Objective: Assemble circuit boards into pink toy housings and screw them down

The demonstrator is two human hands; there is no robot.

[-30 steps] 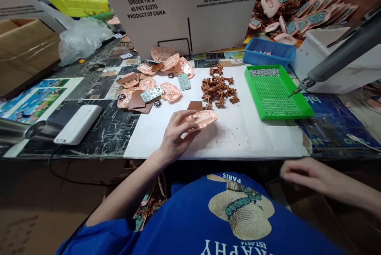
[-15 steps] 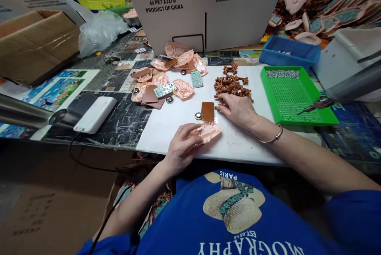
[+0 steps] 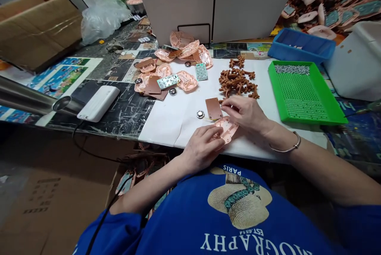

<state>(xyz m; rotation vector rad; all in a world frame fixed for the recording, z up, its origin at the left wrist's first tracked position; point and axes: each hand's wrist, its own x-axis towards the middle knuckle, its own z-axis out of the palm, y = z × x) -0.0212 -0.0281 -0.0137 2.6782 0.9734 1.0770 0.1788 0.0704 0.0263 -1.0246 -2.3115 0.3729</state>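
Observation:
My left hand (image 3: 204, 147) is closed on the near left side of a pink plastic shell (image 3: 229, 128), which rests low on the white work surface. My right hand (image 3: 246, 113) hovers just above the shell's far side with thumb and fingertips pinched together; what they hold, if anything, is hidden. Just left of those fingertips lies a copper-brown circuit board (image 3: 213, 109), and a small round speaker (image 3: 200, 114) sits beside it, with thin wires running toward the shell. Beyond my right hand is a pile of brown bone-shaped plastic pieces (image 3: 236, 82).
Several pink shells (image 3: 187, 81) with boards and speakers are heaped at the back left. A green tray (image 3: 315, 116) of screws stands right, with a blue bin (image 3: 302, 44) behind. A white power bank (image 3: 98, 103) and a metal tube (image 3: 26, 92) are left.
My right hand has left the bone-shaped pile and come toward the shell, fingers now pinched. My left hand and the shell have shifted right, and the shell has turned. The electric screwdriver has mostly left view.

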